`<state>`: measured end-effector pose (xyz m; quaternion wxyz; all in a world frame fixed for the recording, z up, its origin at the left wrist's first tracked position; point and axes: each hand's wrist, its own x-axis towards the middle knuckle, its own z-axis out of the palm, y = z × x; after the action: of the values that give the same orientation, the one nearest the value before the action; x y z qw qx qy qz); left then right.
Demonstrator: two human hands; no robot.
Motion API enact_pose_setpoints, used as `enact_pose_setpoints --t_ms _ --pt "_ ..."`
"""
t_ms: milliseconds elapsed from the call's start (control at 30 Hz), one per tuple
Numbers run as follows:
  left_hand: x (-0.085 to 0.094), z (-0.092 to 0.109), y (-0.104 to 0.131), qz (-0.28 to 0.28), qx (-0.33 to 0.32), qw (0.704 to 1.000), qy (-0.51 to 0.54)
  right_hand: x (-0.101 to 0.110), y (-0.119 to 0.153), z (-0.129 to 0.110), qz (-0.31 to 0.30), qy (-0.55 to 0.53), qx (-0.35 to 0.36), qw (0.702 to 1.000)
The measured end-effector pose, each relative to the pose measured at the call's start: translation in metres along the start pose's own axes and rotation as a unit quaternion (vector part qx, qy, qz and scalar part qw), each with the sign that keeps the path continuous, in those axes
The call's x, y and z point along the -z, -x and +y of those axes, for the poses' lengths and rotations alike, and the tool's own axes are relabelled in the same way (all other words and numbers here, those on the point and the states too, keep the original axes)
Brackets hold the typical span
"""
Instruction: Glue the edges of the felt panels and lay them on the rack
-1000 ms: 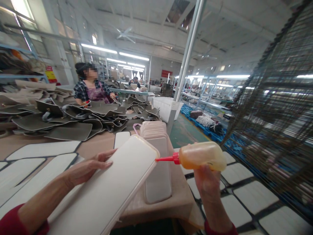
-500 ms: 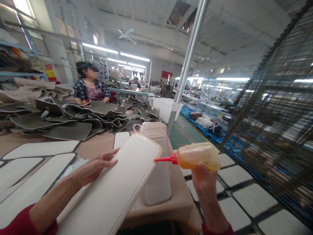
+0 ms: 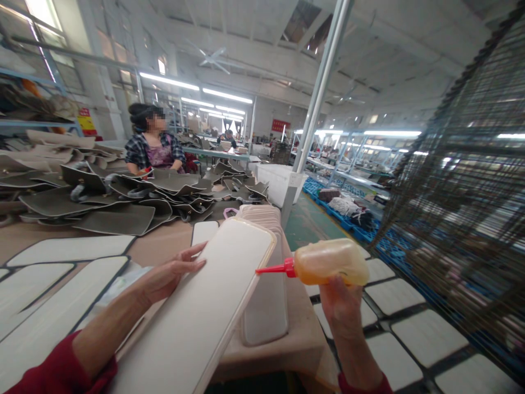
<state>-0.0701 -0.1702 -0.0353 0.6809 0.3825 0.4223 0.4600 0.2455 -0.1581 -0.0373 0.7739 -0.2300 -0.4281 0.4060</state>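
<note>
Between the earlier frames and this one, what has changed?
The white panel has slid forward and to the right, the left hand moving with it. The right hand has brought the bottle slightly left, so its red nozzle sits farther along the panel's edge from the corner. Both hands kept their holds; the stack of pads stayed put.

Grey-brown panels point(image 3: 131, 210) lay heaped along the far edge of the worktop point(image 3: 301, 325), with a co-worker point(image 3: 158, 153) in a checked shirt behind them. A white bin point(image 3: 275, 183) stood past the far right corner, beside a metal post point(image 3: 314, 112); blue pallets point(image 3: 314, 187) lined the green floor point(image 3: 304, 219).
</note>
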Motion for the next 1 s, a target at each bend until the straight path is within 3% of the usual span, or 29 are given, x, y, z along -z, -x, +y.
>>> enact_pose_setpoints --t_ms 233,1000 --pt "-0.004 0.003 -0.003 0.010 -0.011 1.000 0.008 -0.003 -0.002 0.003 0.004 0.000 -0.002 1.000" --pt "0.010 0.000 0.010 0.061 -0.030 0.997 0.034 -0.012 0.009 0.012 -0.020 -0.031 -0.047 0.998"
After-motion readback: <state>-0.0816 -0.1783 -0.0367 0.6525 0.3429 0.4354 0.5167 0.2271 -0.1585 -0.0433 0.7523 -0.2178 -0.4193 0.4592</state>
